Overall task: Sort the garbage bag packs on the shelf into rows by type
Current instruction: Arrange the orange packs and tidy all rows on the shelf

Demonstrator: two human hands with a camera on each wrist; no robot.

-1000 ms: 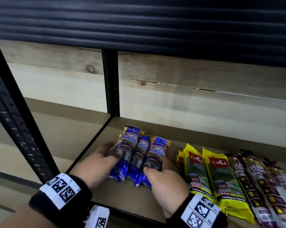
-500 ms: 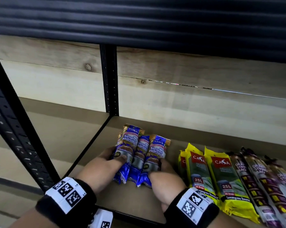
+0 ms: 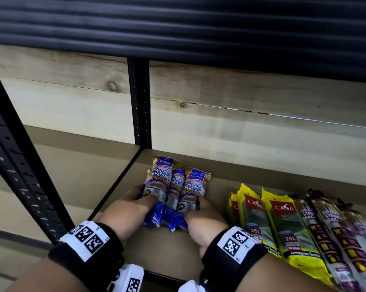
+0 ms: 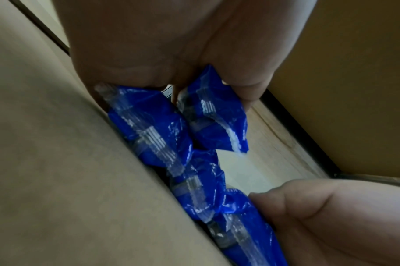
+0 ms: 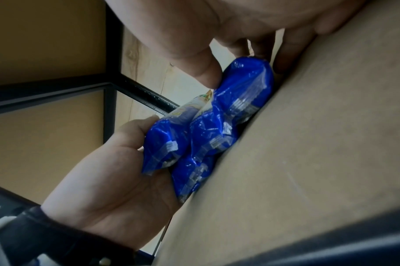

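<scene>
Blue Singlet Handle packs (image 3: 173, 192) gripped together from both sides at the left end of the shelf (image 3: 169, 247).

At least 3 blue packs lie side by side, touching, lengthwise toward the wooden back wall (image 3: 241, 131). The left hand (image 3: 133, 209) curls round the bundle's left flank, thumb on top of the leftmost pack. The right hand (image 3: 201, 220) clamps the right flank, thumb pressed on the rightmost pack, fingers underneath against the board. Just to the right, apart, lie yellow 25L packs (image 3: 283, 226), then Draw String Bag packs (image 3: 334, 239).
</scene>
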